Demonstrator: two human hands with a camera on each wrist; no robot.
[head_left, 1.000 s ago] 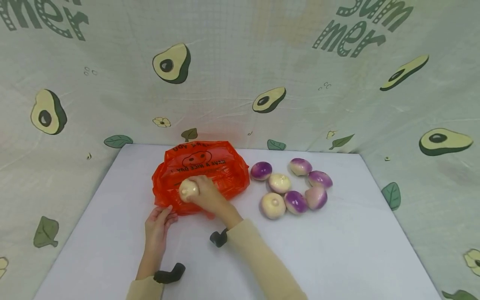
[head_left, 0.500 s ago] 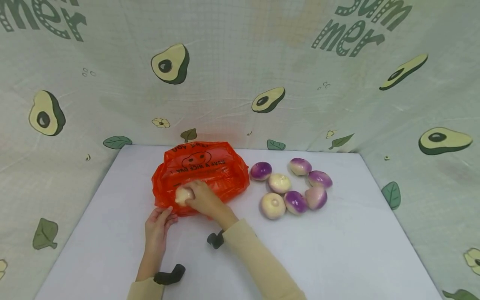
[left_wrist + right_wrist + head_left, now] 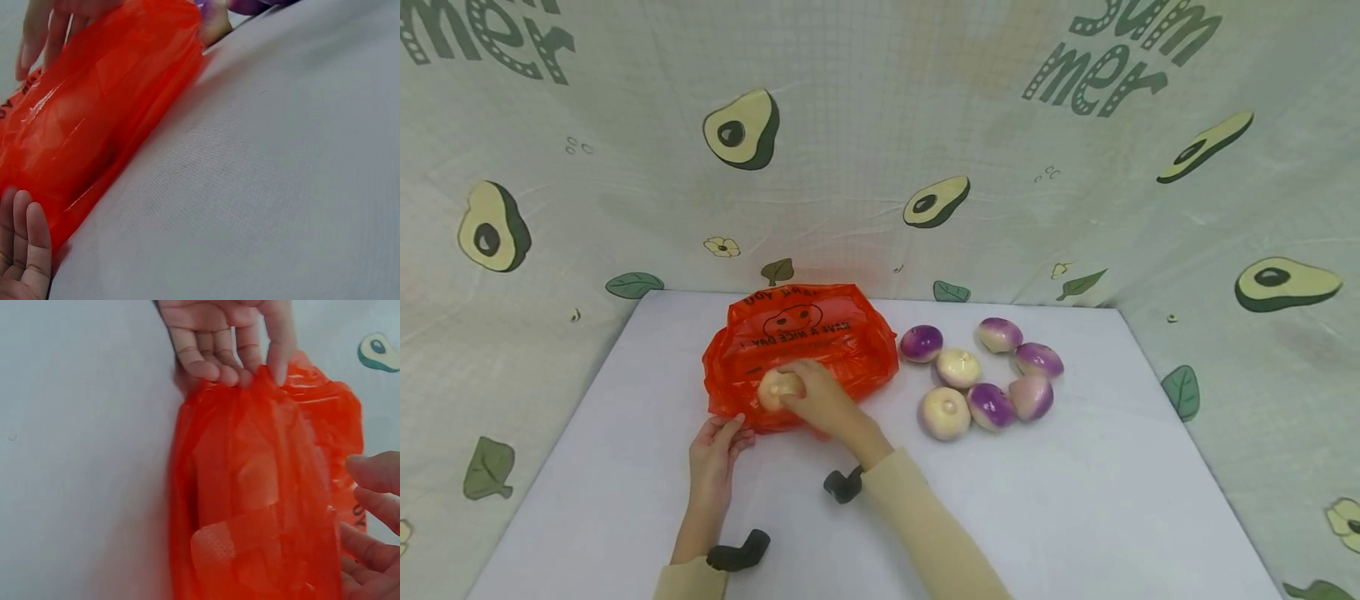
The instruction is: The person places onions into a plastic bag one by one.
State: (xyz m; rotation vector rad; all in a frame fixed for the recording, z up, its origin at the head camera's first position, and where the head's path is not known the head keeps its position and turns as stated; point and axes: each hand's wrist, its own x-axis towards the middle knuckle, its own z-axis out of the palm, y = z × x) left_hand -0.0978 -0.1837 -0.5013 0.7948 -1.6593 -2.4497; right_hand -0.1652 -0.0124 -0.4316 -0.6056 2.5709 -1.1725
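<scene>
A red plastic bag (image 3: 861, 358) with black print lies spread with its mouth open on the white table. My left hand (image 3: 715, 458) pinches its near left rim between thumb and fingers, as the right wrist view confirms. My right hand (image 3: 827, 404) is over the bag's mouth, fingers and thumb beside a pale turnip (image 3: 777, 390) in the bag. In the right wrist view the fingers (image 3: 375, 544) are spread apart, and only red plastic shows between them and the thumb. The rest of the bag's inside is hidden behind its red wall in both wrist views.
Several purple-and-white turnips (image 3: 992, 407) sit in a loose group right of the bag. The nearest purple one (image 3: 921, 343) stands close to the bag's right edge. An avocado-printed cloth (image 3: 850, 142) rises behind the table (image 3: 1075, 517) and along its sides.
My right hand has lowered the turnip into the bag, then shifted slightly right; the pale turnip now looks tinted by the red plastic. My left hand stays at the rim.
</scene>
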